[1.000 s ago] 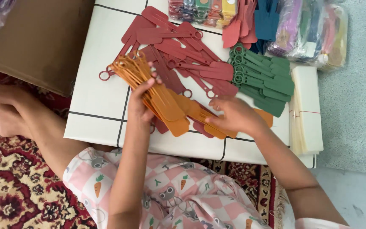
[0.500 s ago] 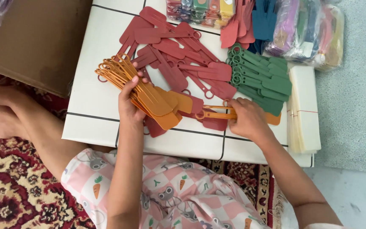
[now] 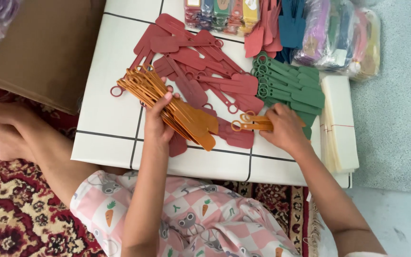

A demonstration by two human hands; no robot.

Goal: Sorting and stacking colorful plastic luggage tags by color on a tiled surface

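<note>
My left hand grips a fanned stack of orange plastic tags with loop ends, held just above the white tabletop. My right hand rests on the table to the right, its fingers closed on a few more orange tags that point left. Between and behind the hands lies a spread of red tags. A neat pile of green tags sits just beyond my right hand.
A stack of clear sleeves lies at the table's right edge. Bagged coloured tags, blue tags and small colourful packs line the far side. A brown cushion sits left. A patterned rug covers the floor.
My left hand has carried the orange stack leftward, apart from my right hand. My right hand moved right, towards the green pile, keeping a few orange tags.
</note>
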